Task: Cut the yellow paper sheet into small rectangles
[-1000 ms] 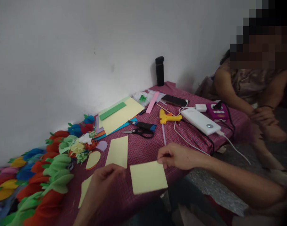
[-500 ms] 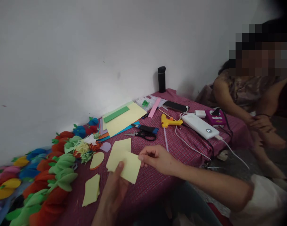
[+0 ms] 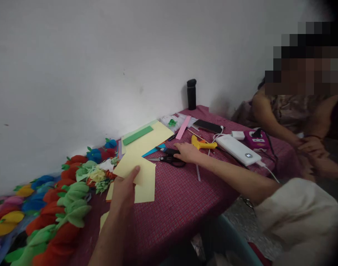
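Note:
My left hand (image 3: 127, 184) pinches pale yellow paper (image 3: 131, 164) between thumb and fingers. A second pale yellow sheet (image 3: 145, 184) shows just below it; whether the hand also grips that one is unclear. My right hand (image 3: 187, 152) reaches over the table, fingers apart, at a blue and black utility knife (image 3: 169, 150) and black-handled scissors (image 3: 169, 159). It covers part of both, and neither looks lifted. Partly behind my left forearm lie more cut yellow pieces (image 3: 103, 220).
A yellow glue gun (image 3: 203, 143), white power bank (image 3: 237, 149) with cables, and purple power socket (image 3: 256, 140) lie rightward. Coloured sheets (image 3: 158, 133) and a black bottle (image 3: 191, 95) stand farther back. Felt shapes (image 3: 55, 210) crowd the left. Another person (image 3: 291, 114) sits at right.
My right hand has let go of the yellow paper and moved away to the knife and scissors. My left hand has shifted up and left with its paper.

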### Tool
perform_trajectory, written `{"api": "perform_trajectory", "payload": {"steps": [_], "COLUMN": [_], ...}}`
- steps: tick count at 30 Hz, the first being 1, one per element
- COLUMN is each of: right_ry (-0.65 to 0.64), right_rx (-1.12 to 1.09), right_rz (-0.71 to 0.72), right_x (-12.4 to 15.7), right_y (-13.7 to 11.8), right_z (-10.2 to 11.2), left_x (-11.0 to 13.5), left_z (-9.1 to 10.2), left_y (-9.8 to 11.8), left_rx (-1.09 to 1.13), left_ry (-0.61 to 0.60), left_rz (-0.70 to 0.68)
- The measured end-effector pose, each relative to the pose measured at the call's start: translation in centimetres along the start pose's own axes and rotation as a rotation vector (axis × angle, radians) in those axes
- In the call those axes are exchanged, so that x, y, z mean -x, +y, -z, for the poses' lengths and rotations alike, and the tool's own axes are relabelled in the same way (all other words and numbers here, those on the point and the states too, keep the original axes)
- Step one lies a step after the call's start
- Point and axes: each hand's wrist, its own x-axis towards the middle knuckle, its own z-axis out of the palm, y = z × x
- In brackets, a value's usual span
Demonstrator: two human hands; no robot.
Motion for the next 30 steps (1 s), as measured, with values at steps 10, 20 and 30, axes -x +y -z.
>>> {"api": "perform_trajectory", "payload": {"steps": [10,20,30], "right_ry": [-0.003,-0.312,-0.810], "right_rx": [-0.046,-0.965,-0.705], "right_rz": [0.081,0.226,0.515], "right_x": [-1.3,2.9,3.6], "right_y": [1.8,-4.8,-3.4], "right_z": [1.4,-1.1,0.0], "left_x": [-0.7,-0.4,0.2], "left_z": [-1.0,-1.0,0.2], "left_y": [-3.3,-3.8,-2.9], "left_rx": [0.011,-0.077,-0.831], "left_ry": [-0.067,-0.133,-0.879], "left_rz": [0.160,0.232,0.240]}}
